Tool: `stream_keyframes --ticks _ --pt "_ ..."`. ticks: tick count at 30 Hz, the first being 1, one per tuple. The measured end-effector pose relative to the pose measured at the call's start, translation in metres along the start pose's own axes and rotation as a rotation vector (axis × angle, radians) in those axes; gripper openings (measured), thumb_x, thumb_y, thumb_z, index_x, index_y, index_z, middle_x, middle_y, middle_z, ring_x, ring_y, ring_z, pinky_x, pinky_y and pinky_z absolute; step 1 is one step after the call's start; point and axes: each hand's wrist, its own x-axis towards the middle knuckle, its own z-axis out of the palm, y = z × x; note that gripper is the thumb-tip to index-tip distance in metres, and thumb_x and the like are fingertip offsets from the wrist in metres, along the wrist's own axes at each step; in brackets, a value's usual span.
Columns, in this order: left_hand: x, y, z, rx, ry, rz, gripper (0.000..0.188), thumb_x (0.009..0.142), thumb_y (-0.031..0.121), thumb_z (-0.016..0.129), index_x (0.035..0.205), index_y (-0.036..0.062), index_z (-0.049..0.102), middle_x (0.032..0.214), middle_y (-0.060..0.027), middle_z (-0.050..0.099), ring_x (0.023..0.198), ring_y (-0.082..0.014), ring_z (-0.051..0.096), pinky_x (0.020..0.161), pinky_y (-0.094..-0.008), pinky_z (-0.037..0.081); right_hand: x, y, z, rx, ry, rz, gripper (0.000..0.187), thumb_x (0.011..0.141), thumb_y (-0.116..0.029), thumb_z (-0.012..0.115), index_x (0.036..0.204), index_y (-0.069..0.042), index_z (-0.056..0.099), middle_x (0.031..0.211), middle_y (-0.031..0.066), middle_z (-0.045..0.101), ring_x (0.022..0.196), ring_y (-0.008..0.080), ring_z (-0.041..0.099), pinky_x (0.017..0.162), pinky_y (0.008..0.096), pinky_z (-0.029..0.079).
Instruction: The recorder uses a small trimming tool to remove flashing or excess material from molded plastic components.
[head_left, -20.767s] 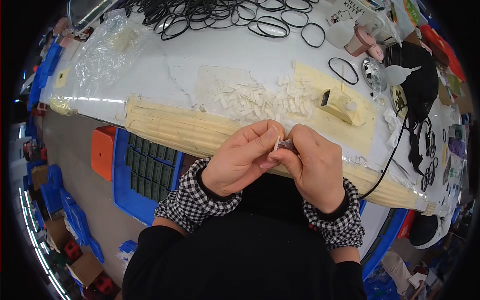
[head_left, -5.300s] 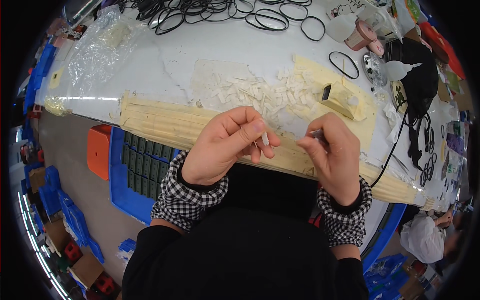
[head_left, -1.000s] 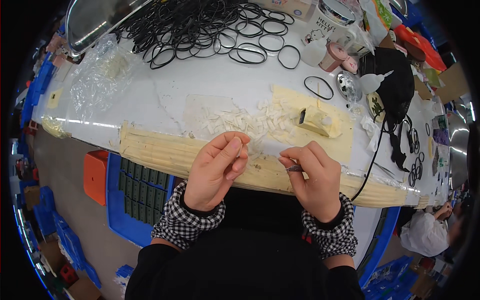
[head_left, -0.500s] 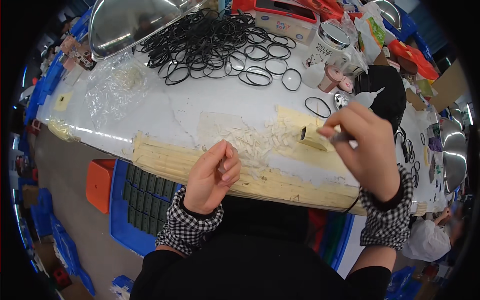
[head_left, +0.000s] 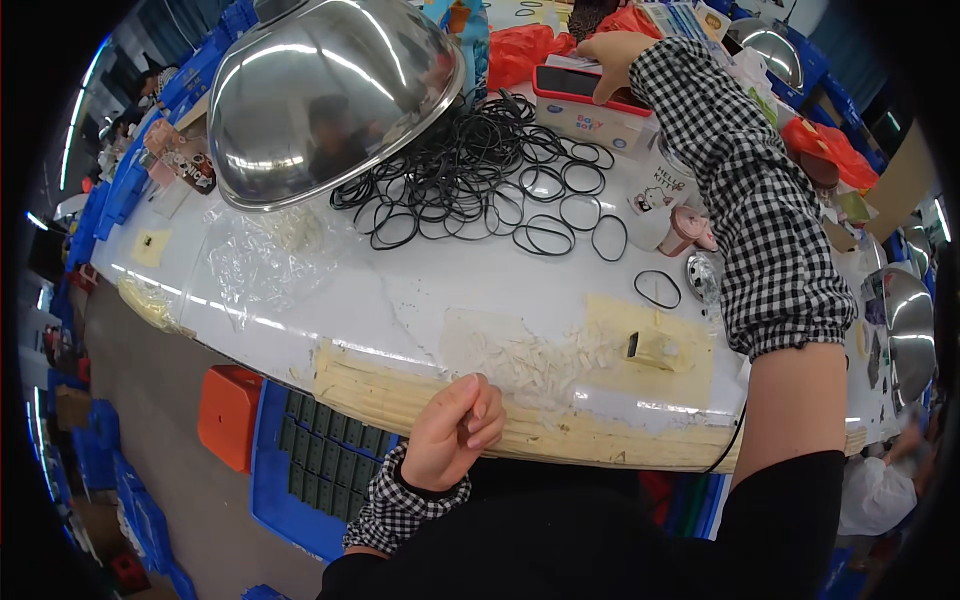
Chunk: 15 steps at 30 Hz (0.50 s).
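My left hand (head_left: pixel 458 430) hovers at the padded front edge of the table, its fingers curled against the thumb; whatever they may hold is hidden. Just beyond it lies a scatter of short pale strips (head_left: pixel 545 365). My right hand (head_left: pixel 617 58) reaches far across to a clear box with a red lid (head_left: pixel 597 120), thumb and fingers apart over the dark phone (head_left: pixel 567 80) lying on top. Part of that hand is hidden by its checked sleeve, and I cannot tell how firmly it touches the phone. A small yellow-taped block (head_left: pixel 655 350) with a dark end sits right of the strips.
Many black rubber rings (head_left: pixel 450 170) are heaped at the back, beside a large shiny metal dome (head_left: pixel 320 110). A crumpled clear bag (head_left: pixel 265 260) lies left. A white jar (head_left: pixel 655 195) and pink cup (head_left: pixel 685 230) stand under my right arm. Below is a blue crate (head_left: pixel 270 490).
My right hand has gone from above the yellow-taped block to the red-lidded box at the back. The view has shifted, showing more of the dome. My left hand stays curled at the edge.
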Motion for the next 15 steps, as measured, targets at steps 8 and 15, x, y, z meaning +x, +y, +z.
stream_keyframes --ticks 8,15 --pt "0.018 0.016 -0.002 0.073 0.019 0.001 0.034 0.101 0.029 0.034 0.073 0.0117 0.040 0.063 0.0029 0.034 0.052 -0.0073 0.031 0.050 -0.0217 0.025 0.043 0.003 0.014 0.017 -0.319 -0.023 0.098 0.054 -0.019 0.085 0.140 -0.020 0.037 0.119 0.0140 0.060 0.108 0.0295 0.059 0.089 0.0399 0.048" --pt "0.031 0.021 -0.002 0.090 0.005 -0.020 0.034 0.101 0.030 0.035 0.073 0.0119 0.040 0.063 0.0031 0.034 0.053 -0.0072 0.031 0.050 -0.0217 0.025 0.039 0.010 0.008 0.043 -0.308 -0.127 0.102 0.051 -0.015 0.085 0.140 -0.017 0.036 0.122 0.0156 0.058 0.113 0.0319 0.056 0.094 0.0401 0.045"
